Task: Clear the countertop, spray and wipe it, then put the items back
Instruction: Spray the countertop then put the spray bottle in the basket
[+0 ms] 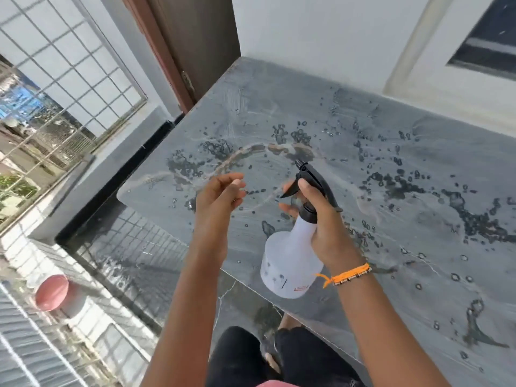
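A grey stone countertop (363,129) fills the right of the head view, speckled with dark wet droplets and a brownish ring stain near its left end. My right hand (321,219) grips the neck of a white spray bottle (290,258) with a black trigger head, held just above the counter's front edge, nozzle pointing toward the far left. My left hand (220,194) hovers left of the nozzle, fingers loosely curled and holding nothing. An orange thread band sits on my right wrist.
A white wall and a window frame (474,51) run behind the counter. A brown door (190,46) stands at its far left corner. To the left is a metal window grille (55,79) and a dark ledge; a pink round object (53,293) lies below.
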Action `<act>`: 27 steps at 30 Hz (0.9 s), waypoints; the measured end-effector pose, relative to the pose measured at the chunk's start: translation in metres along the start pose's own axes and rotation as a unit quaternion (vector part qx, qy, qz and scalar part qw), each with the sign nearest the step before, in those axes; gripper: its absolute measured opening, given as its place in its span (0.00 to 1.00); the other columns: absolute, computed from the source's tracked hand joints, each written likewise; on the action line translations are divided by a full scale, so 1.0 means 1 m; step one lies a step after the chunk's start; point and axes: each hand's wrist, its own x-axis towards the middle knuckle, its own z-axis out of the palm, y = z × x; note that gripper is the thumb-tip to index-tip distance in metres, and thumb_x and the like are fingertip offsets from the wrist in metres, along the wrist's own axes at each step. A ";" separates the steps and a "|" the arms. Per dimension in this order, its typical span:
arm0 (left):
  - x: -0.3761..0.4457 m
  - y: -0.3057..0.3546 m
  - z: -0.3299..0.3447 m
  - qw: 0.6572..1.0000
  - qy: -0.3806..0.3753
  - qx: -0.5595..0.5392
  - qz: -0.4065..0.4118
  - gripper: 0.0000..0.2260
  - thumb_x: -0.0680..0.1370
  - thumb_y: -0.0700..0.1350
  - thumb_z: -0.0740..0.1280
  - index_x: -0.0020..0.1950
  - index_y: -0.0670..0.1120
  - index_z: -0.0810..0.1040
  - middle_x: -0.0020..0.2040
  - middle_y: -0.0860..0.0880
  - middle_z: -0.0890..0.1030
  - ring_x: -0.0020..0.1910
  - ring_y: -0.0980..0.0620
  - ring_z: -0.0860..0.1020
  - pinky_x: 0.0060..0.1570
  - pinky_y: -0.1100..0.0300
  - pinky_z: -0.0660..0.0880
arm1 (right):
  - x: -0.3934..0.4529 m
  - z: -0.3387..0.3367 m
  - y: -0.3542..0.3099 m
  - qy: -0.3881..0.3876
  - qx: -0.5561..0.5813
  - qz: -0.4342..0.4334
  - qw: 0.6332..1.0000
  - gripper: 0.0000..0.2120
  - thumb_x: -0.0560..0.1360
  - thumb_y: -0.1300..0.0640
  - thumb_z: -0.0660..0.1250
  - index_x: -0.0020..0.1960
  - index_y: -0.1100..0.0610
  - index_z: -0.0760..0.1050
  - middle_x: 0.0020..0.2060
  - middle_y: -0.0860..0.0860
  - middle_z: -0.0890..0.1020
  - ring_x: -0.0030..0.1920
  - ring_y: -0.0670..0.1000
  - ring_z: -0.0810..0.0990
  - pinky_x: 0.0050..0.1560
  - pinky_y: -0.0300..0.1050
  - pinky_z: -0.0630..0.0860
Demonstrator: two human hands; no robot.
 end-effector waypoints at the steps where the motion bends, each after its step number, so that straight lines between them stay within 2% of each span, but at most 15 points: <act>1: 0.014 0.001 -0.001 1.000 -0.005 0.004 -0.004 0.07 0.77 0.42 0.63 0.46 0.51 0.79 0.43 0.53 0.79 0.41 0.57 0.77 0.47 0.63 0.72 | 0.012 0.003 0.000 -0.005 -0.014 -0.006 1.000 0.06 0.75 0.53 0.64 0.46 0.55 0.78 0.45 0.53 0.80 0.52 0.51 0.79 0.56 0.54 0.78; 3: 0.042 0.003 -0.003 0.999 -0.023 0.023 -0.026 0.07 0.78 0.42 0.63 0.46 0.51 0.79 0.44 0.52 0.79 0.43 0.56 0.77 0.48 0.62 0.72 | 0.035 0.011 -0.002 0.020 -0.021 0.003 1.000 0.10 0.72 0.49 0.67 0.45 0.56 0.77 0.42 0.52 0.80 0.49 0.49 0.81 0.56 0.55 0.79; 7: 0.102 0.010 -0.015 0.988 -0.104 0.082 -0.084 0.06 0.78 0.45 0.62 0.47 0.52 0.79 0.48 0.51 0.80 0.46 0.55 0.77 0.51 0.60 0.72 | 0.082 0.031 -0.004 0.078 -0.021 0.038 0.996 0.19 0.66 0.41 0.68 0.42 0.58 0.75 0.40 0.54 0.77 0.51 0.54 0.79 0.52 0.53 0.81; 11: 0.179 0.013 -0.030 0.971 -0.124 0.196 -0.064 0.04 0.77 0.44 0.64 0.47 0.49 0.79 0.51 0.47 0.79 0.50 0.51 0.76 0.51 0.58 0.72 | 0.133 0.067 0.000 0.115 -0.045 0.070 0.990 0.17 0.74 0.44 0.65 0.37 0.59 0.73 0.38 0.57 0.75 0.46 0.56 0.77 0.51 0.59 0.80; 12: 0.199 0.010 -0.034 0.952 -0.130 0.275 -0.034 0.05 0.76 0.43 0.65 0.50 0.47 0.78 0.53 0.46 0.79 0.53 0.49 0.76 0.54 0.57 0.71 | 0.145 0.077 0.001 0.126 -0.042 0.085 0.988 0.18 0.75 0.45 0.65 0.37 0.59 0.73 0.38 0.57 0.75 0.46 0.57 0.77 0.50 0.59 0.81; 14: 0.232 0.003 -0.042 0.879 -0.156 0.447 0.051 0.15 0.73 0.42 0.68 0.60 0.44 0.75 0.61 0.42 0.74 0.61 0.44 0.71 0.62 0.56 0.64 | 0.170 0.096 0.003 0.134 -0.019 0.121 0.983 0.19 0.75 0.45 0.64 0.39 0.61 0.74 0.37 0.58 0.76 0.47 0.58 0.77 0.46 0.54 0.82; 16: 0.261 -0.004 -0.051 0.818 -0.205 0.530 0.094 0.26 0.72 0.44 0.70 0.68 0.43 0.67 0.68 0.42 0.65 0.68 0.44 0.63 0.66 0.56 0.57 | 0.196 0.115 0.005 0.149 0.024 0.156 0.976 0.19 0.75 0.44 0.64 0.42 0.61 0.74 0.38 0.58 0.77 0.45 0.59 0.78 0.44 0.52 0.83; 18: 0.278 -0.010 -0.056 0.781 -0.245 0.565 0.105 0.32 0.70 0.46 0.72 0.71 0.45 0.63 0.72 0.42 0.59 0.72 0.43 0.57 0.71 0.51 0.55 | 0.214 0.128 0.008 0.180 0.053 0.166 0.968 0.19 0.75 0.44 0.64 0.41 0.61 0.74 0.35 0.56 0.77 0.39 0.57 0.79 0.40 0.50 0.83; 21: 0.296 -0.019 -0.062 0.753 -0.271 0.590 0.111 0.33 0.70 0.49 0.71 0.72 0.46 0.61 0.74 0.43 0.56 0.73 0.43 0.54 0.72 0.49 0.54 | 0.240 0.141 0.017 0.264 0.084 0.154 0.949 0.20 0.74 0.44 0.65 0.36 0.60 0.73 0.28 0.53 0.74 0.26 0.51 0.75 0.31 0.47 0.81; 23: 0.300 -0.024 -0.066 0.744 -0.265 0.599 0.131 0.32 0.72 0.51 0.68 0.72 0.46 0.60 0.74 0.43 0.56 0.73 0.43 0.54 0.72 0.48 0.53 | 0.247 0.141 0.021 0.287 0.123 0.155 0.937 0.21 0.74 0.43 0.66 0.35 0.61 0.73 0.25 0.52 0.74 0.23 0.50 0.75 0.29 0.46 0.80; 25: 0.299 -0.026 -0.065 0.733 -0.260 0.607 0.160 0.32 0.72 0.54 0.66 0.72 0.46 0.60 0.73 0.43 0.57 0.72 0.43 0.54 0.71 0.47 0.52 | 0.245 0.133 0.021 0.269 0.157 0.153 0.938 0.20 0.74 0.44 0.66 0.37 0.61 0.75 0.25 0.53 0.78 0.26 0.51 0.80 0.31 0.46 0.80; 27: 0.300 -0.028 -0.061 0.726 -0.283 0.600 0.184 0.34 0.71 0.57 0.66 0.72 0.46 0.60 0.72 0.43 0.58 0.72 0.42 0.54 0.71 0.46 0.51 | 0.236 0.122 0.023 0.250 0.175 0.140 0.942 0.19 0.76 0.46 0.64 0.40 0.63 0.76 0.29 0.55 0.81 0.34 0.53 0.84 0.33 0.47 0.81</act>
